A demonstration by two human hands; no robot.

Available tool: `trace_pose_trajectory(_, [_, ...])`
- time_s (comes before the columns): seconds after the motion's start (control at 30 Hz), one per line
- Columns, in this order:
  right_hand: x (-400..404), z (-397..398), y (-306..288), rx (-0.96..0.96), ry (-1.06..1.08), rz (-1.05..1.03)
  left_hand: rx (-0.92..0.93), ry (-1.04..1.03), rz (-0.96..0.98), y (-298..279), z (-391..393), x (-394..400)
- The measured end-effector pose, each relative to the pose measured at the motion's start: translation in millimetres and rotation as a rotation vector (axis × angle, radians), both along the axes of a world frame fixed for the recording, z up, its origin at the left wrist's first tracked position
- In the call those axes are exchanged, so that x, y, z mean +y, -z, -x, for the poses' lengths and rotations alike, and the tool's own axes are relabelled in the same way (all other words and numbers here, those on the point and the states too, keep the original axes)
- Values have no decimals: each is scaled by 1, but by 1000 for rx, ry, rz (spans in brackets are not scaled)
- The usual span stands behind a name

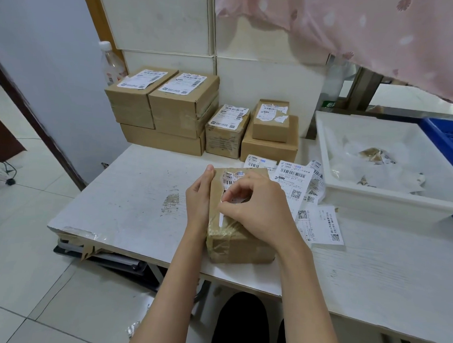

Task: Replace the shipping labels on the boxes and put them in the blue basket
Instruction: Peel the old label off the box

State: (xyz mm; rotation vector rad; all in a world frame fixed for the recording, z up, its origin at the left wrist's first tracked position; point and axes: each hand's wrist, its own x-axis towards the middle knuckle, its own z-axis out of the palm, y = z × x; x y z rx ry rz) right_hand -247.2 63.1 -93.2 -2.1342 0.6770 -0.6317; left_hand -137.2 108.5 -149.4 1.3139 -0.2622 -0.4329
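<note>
White bench (132, 193) carrying, from largest to smallest: white tray (388, 200) of torn paper at right, blue basket (444, 143) behind it; stacked cardboard boxes (181, 110) at rear; taped box (238, 238) at the near edge. Left hand (199, 196) lies flat along its left side; right hand (257, 205) pinches the partly peeled label (233, 178); loose new labels (294, 181) just beside

Brown box (239, 238) under glossy clear tape, its white label (231, 179) striped with black barcode. Beyond the grip, more brown boxes (182, 105). Right of it, loose white labels (294, 184) with black print and blue logos, a white tray (331, 149), a blue basket (447, 143). Above, pink spotted cloth (366, 30).
</note>
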Motion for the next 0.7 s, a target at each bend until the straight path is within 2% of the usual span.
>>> trace_pose_trajectory(0.23, [-2,0,-3,21,16,-16,-3,-3,-16,0,1,2])
trace_pose_trajectory(0.4, [-2,2,-3,-47,31,-86,6,4,-10,-1,2,1])
trace_pose_trajectory(0.53, [6,-1,3,19,49,166,-17,-3,-23,0,2,1])
trace_pose_trajectory(0.7, [-2,-3,7,11,52,95,-3,-3,-16,-1,2,1])
